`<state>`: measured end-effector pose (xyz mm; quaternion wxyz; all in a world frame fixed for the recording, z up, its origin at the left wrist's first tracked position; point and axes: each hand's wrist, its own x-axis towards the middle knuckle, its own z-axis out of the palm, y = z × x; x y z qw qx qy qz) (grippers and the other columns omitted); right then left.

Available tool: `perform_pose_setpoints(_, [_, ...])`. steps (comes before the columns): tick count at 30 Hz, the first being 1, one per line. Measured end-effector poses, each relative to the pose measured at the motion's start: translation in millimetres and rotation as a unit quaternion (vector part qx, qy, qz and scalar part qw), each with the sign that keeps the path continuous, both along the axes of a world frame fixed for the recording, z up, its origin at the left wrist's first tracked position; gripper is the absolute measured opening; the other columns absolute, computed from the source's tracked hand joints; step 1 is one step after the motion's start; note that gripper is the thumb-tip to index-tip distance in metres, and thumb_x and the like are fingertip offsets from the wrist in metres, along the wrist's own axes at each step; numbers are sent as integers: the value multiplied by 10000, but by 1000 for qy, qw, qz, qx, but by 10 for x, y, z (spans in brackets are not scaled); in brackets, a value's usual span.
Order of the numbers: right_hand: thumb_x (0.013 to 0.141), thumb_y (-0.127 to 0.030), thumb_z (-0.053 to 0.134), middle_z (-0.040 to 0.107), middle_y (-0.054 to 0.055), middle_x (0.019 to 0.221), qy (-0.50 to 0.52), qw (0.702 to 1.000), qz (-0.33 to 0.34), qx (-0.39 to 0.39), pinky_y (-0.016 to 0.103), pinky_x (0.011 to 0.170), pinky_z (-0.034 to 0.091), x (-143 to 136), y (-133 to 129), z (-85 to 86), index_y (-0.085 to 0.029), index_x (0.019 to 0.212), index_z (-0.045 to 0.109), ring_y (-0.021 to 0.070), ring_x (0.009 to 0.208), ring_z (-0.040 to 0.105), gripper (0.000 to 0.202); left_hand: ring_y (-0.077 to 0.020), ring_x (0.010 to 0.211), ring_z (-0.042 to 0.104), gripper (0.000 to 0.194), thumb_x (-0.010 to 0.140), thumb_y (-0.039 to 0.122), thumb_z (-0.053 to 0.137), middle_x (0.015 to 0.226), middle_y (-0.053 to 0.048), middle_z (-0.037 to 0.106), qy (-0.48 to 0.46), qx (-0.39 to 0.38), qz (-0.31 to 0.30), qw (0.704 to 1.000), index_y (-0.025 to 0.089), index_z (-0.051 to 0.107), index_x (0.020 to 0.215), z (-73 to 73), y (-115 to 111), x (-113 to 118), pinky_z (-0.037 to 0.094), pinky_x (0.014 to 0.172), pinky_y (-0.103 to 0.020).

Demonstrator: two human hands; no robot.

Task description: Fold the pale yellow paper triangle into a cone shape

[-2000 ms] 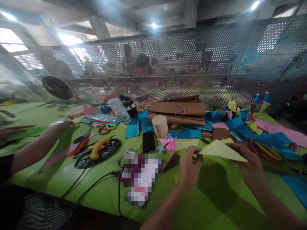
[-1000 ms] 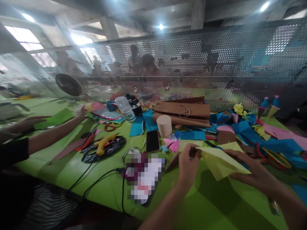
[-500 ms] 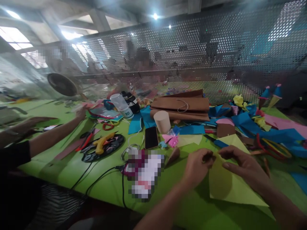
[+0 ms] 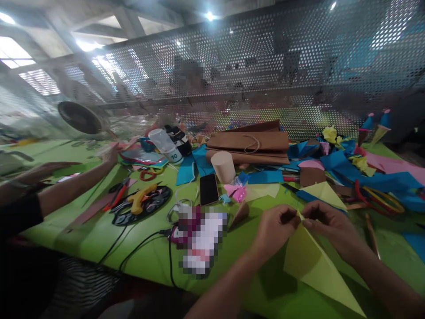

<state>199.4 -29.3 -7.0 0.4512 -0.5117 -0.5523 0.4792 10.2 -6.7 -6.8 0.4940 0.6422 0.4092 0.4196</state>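
A yellow sheet of paper [image 4: 308, 257] hangs at an angle over the green table, its top corner pinched between both hands. My left hand [image 4: 277, 228] is closed on that corner from the left, thumb and fingers together. From the right, my right hand [image 4: 327, 223] grips the same corner with thumb and forefinger, fingertips close to the left ones. Between and behind the hands lie another pale yellow sheet [image 4: 323, 192] and scissors with red and yellow handles [image 4: 381, 199]. A small brown folded paper cone [image 4: 239, 214] rests left of my left hand.
A phone [image 4: 209, 189], a cream cylinder [image 4: 223, 167], a brown paper bundle [image 4: 249, 148] and a yellow glue gun [image 4: 141, 201] on a black tray lie across the table. Cables run over the front edge. At left, a co-worker's arms [image 4: 76, 184] reach over the table.
The yellow sheet has turned from facing me broadly to a slanted, narrower shape, its lower tip now further down. My right hand has tilted slightly and the fingertips have drawn closer together.
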Motion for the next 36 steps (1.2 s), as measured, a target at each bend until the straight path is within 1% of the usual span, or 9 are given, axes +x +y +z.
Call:
perform_pose_setpoints(2, [810,-501,829,642,6,863,-14,1000,-2,12,315,754,461,3,10,-38,-237,911,685,194,825,581,317,-145,726,581,89,761,116,662,758,-8,685,11,7,0,1000,152,721,816,-1,-4,0,427,669,-242])
perform_pose_setpoints(5, [819,-491,817,653,17,897,-41,999,2,27,325,767,476,11,2,-51,-238,946,691,204,845,593,310,-135,703,563,94,749,98,648,726,5,662,8,2,7,1000,152,712,792,1,-4,3,413,651,-233])
perform_pose_setpoints(11, [816,-481,824,657,27,924,-92,994,6,50,316,766,506,-24,-35,24,-241,1021,698,208,862,603,340,-119,674,517,53,755,109,647,692,24,610,2,-14,26,1000,147,681,767,-23,11,8,375,627,-226])
perform_pose_setpoints(15, [807,-471,824,667,27,896,-97,993,-6,62,318,750,517,-57,-36,48,-239,978,692,211,832,617,317,-113,675,502,56,771,97,633,694,31,581,-20,-28,10,999,150,651,768,-15,10,13,372,632,-222])
perform_pose_setpoints(17, [806,-468,819,665,22,861,-106,992,-22,68,314,730,515,-71,-41,54,-238,927,688,208,803,614,292,-108,664,489,55,790,121,647,683,37,554,-39,-40,-1,998,154,625,751,-4,13,19,370,626,-221])
perform_pose_setpoints(21, [823,-482,800,665,19,803,-124,988,-42,79,311,693,506,-95,-64,78,-240,862,698,206,756,608,266,-102,649,465,122,806,183,692,674,44,524,-70,-72,-13,995,155,600,732,-12,29,30,364,617,-222])
perform_pose_setpoints(27, [823,-526,804,670,22,787,-118,986,-58,105,321,701,514,-95,-69,125,-256,800,723,216,753,619,283,-116,707,532,42,788,165,708,733,17,610,-109,-102,-37,988,138,680,799,-55,47,20,424,696,-235])
perform_pose_setpoints(32, [910,-482,714,685,39,863,-144,980,-47,126,352,787,525,-17,-35,114,-264,833,732,235,836,622,231,-144,754,591,132,856,243,683,806,-28,697,-104,-108,-37,988,137,754,890,-32,52,10,468,728,-253])
perform_pose_setpoints(36, [943,-459,662,670,29,871,-155,980,-27,121,343,797,516,-3,-36,126,-260,828,697,229,849,617,232,-154,769,615,166,887,240,643,841,-42,728,-77,-94,-32,992,144,773,926,-6,42,7,479,730,-256])
